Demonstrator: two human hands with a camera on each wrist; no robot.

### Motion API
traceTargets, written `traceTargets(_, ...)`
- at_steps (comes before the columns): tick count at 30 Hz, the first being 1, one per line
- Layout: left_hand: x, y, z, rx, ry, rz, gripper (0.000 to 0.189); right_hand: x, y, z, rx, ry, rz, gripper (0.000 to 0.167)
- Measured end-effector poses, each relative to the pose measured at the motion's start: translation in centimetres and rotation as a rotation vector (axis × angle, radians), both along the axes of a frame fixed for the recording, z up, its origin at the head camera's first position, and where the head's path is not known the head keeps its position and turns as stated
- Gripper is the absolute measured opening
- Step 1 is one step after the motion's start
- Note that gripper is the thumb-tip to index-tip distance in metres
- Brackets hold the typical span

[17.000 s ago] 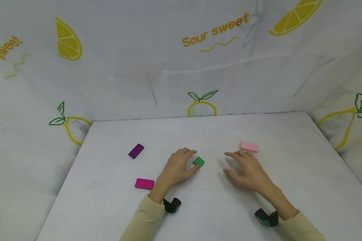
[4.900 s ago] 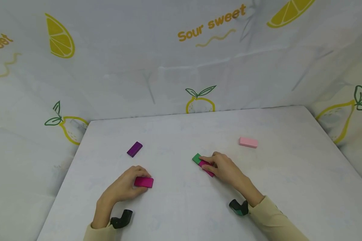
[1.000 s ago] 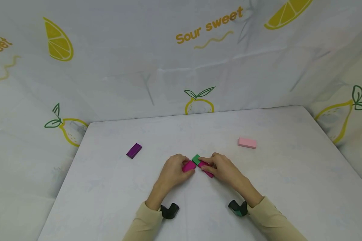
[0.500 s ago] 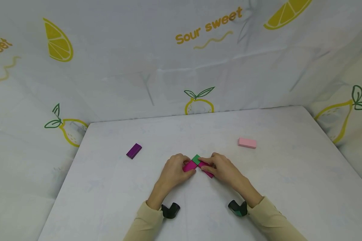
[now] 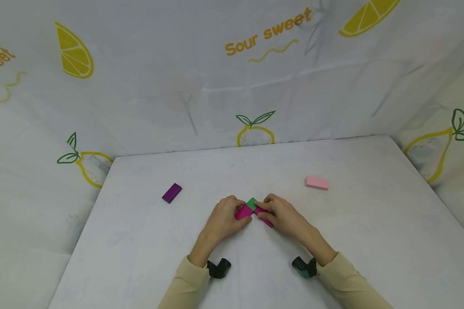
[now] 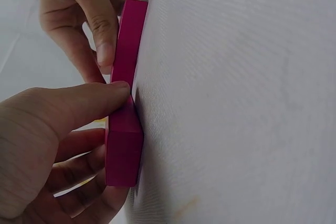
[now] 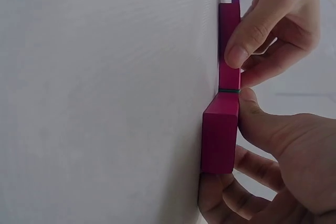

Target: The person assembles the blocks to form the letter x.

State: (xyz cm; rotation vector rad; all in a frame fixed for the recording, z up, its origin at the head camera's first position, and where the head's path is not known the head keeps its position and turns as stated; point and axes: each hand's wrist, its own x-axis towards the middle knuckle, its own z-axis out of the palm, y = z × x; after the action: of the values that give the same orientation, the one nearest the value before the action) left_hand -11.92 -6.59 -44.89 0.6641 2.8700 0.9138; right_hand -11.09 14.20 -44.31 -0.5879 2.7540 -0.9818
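Observation:
In the head view, a green block [image 5: 252,203] lies at the middle of the white table, its top showing as a small diamond. My left hand [image 5: 221,218] pinches a magenta block [image 5: 244,212] between thumb and fingers, the block's end up against the green one. Mirroring it, my right hand [image 5: 288,218] pinches a second magenta block [image 5: 268,219] on the green block's other side. Together the three form an upside-down V. Seen from the left wrist, the left magenta block [image 6: 124,156] lies flat and long, with my left thumb [image 6: 94,100] along its near side.
A purple block [image 5: 172,193] lies at the back left of the table [image 5: 139,257], and a light pink block [image 5: 317,183] at the back right. Behind the table hangs a white cloth [image 5: 158,107] printed with lemons. Black cameras [image 5: 219,268] sit on both wrists.
My left hand has taken the magenta block from the left and carried it to the green one, lately shutting a small gap. My right hand, earlier empty, now holds the other magenta block.

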Motion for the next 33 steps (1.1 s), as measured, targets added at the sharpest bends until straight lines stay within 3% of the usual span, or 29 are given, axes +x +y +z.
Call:
traceTargets(12, -0.17, 0.05, 0.13, 0.009, -0.023, -0.007, 0.026, -0.18, 0.12, -0.13, -0.015, 0.031, 0.051, 0.039)
traceTargets(33, -0.09, 0.12, -0.06, 0.003, -0.014, -0.010, 0.028, -0.16, 0.06, -0.20, -0.004, 0.042, 0.059, 0.040)
